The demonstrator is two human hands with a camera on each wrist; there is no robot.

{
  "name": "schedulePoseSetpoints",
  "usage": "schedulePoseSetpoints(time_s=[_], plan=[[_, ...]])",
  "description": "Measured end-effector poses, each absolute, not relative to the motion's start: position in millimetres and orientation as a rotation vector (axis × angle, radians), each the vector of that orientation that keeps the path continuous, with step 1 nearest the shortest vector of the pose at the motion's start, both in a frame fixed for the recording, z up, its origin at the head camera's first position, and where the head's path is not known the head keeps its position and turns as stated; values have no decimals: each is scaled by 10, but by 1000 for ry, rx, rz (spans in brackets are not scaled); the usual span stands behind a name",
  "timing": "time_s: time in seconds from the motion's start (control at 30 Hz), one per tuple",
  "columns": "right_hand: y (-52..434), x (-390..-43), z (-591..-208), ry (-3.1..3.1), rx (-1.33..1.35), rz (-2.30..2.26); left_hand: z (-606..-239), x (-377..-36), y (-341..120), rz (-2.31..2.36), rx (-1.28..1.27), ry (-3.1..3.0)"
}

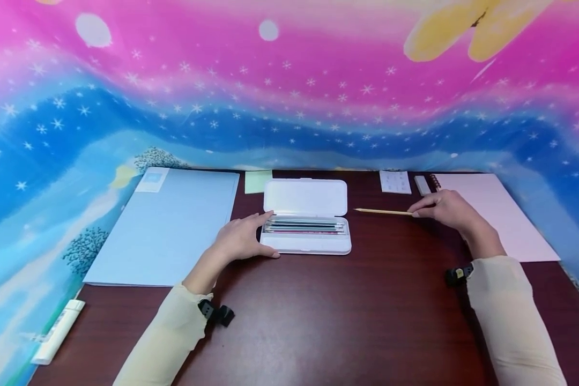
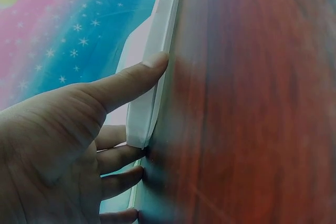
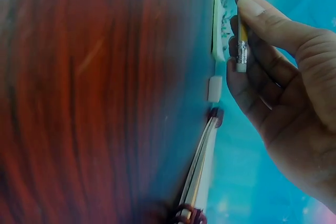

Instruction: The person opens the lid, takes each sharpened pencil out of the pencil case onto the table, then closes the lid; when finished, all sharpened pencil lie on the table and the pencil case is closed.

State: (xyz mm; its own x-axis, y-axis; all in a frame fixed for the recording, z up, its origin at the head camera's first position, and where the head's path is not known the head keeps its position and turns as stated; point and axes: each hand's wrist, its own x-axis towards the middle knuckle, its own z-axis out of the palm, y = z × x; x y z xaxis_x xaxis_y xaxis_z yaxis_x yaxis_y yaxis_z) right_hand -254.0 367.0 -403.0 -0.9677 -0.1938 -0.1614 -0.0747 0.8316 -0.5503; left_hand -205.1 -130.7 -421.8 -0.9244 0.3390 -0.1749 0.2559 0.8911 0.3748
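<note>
An open white pencil case point(image 1: 305, 244) stands on the table with its lid raised at the back; several pencils point(image 1: 304, 225) lie in its tray. My left hand point(image 1: 239, 237) grips the case's left end. Its thumb point(image 2: 134, 82) lies along the front side, and the other fingers are partly hidden behind the end. To the right of the case, my right hand point(image 1: 450, 210) pinches a yellow pencil point(image 1: 383, 211) near its eraser end, the tip pointing left toward the case. In the right wrist view the pencil's metal band and white eraser point(image 3: 241, 67) show below the thumb.
A light blue folder point(image 1: 169, 230) lies at the left, a glue stick point(image 1: 59, 332) at the front left. Behind are green sticky notes point(image 1: 258, 183), a printed white pad point(image 1: 395, 182) and a small eraser point(image 1: 422, 185). A pink spiral notebook point(image 1: 506, 225) lies under the right arm.
</note>
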Motion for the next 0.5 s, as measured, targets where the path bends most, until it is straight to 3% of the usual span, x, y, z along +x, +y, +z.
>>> schedulePoseSetpoints(time_s=[0.5], plan=[[3821,-2602,-4172,2662,-86,-959,-4270,-2053,-1316,534,479,2844]])
